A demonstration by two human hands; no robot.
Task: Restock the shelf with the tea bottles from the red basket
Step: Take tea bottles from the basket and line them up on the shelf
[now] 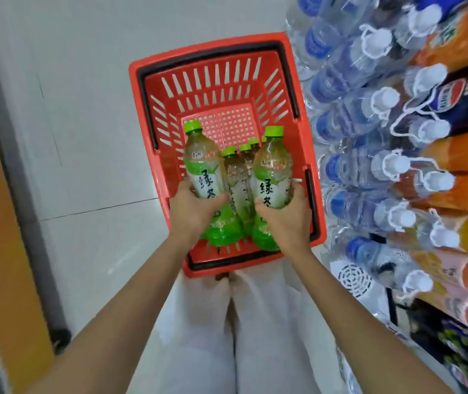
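Red slotted plastic basket (pixel 218 66), frame centre, on pale tile floor (pixel 85 137).
L hand (pixel 191 207) wrapped round green-capped clear tea bottle (pixel 203 160); R hand (pixel 286 217) wrapped round matching second tea bottle (pixel 272 169); more btls between.

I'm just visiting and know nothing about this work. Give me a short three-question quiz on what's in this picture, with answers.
1. True or false: each hand holds one tea bottle.
2. What colour are the tea bottles' caps?
3. Where do the shelves of drinks stand: A) on the person's left, B) on the person's right?

Key
1. True: the left hand grips the left tea bottle, and the right hand grips the right tea bottle, over the red basket.
2. Green; more tea bottles stand in the basket.
3. B: water bottles and orange drinks.
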